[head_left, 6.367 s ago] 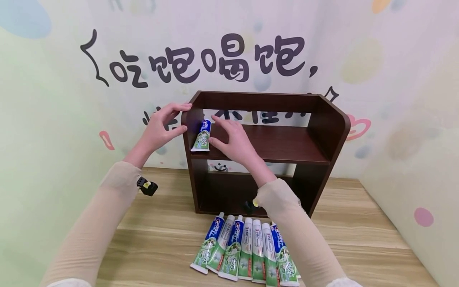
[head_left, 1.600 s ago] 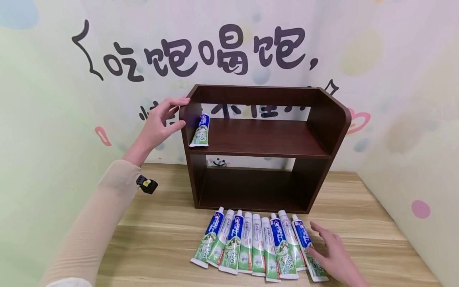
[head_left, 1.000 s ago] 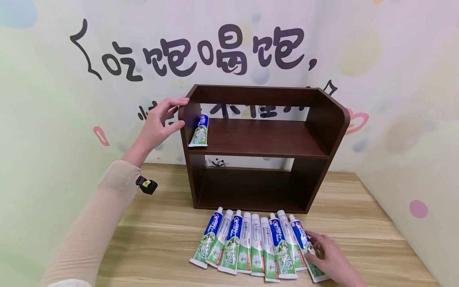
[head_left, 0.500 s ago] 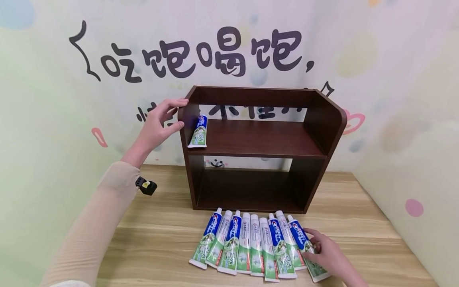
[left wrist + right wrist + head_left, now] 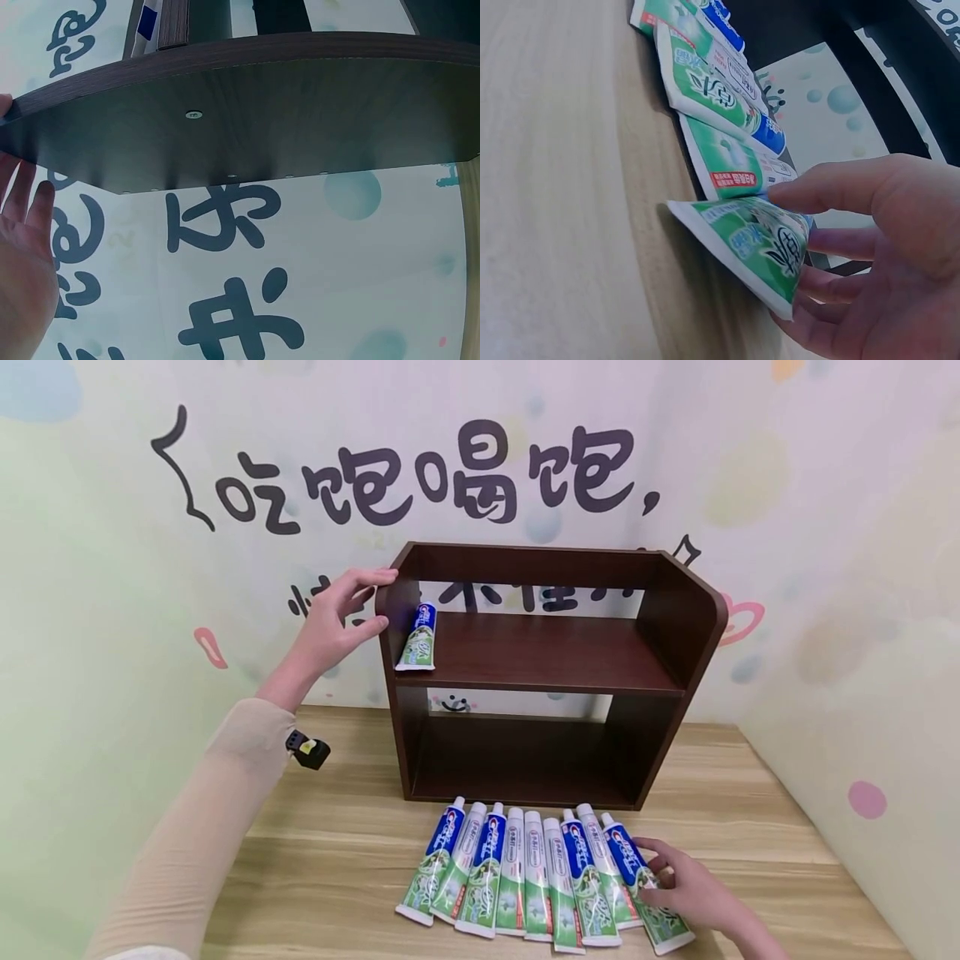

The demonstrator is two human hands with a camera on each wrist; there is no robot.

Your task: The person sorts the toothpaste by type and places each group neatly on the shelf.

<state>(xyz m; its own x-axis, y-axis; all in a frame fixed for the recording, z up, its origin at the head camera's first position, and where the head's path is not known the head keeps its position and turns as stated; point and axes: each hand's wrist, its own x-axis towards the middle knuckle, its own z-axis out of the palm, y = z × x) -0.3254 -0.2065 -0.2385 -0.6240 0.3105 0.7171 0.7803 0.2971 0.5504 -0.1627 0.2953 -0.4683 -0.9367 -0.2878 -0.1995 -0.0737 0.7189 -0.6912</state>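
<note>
My right hand (image 5: 688, 887) pinches the rightmost toothpaste tube (image 5: 627, 850), thumb on one side and fingers on the other. In the right wrist view the tube's green tail (image 5: 754, 240) is tilted, one corner raised. My left hand (image 5: 328, 622) holds the front edge of the left side panel of a dark brown two-tier shelf (image 5: 558, 652). Seen from the left wrist, the fingers (image 5: 41, 206) lie along the panel's outer face. One blue and green toothpaste tube (image 5: 418, 639) leans inside the upper tier, against the left wall.
Several more toothpaste tubes (image 5: 487, 868), blue-green and white-green, lie side by side on the wooden table (image 5: 322, 860) before the shelf. A wall with black lettering (image 5: 480, 468) stands right behind it; another wall (image 5: 862, 693) bounds the right.
The right hand has come down from the upper tier to the rightmost tube and taken hold of it; the tube's tail has shifted slightly right. The left hand has stayed on the shelf.
</note>
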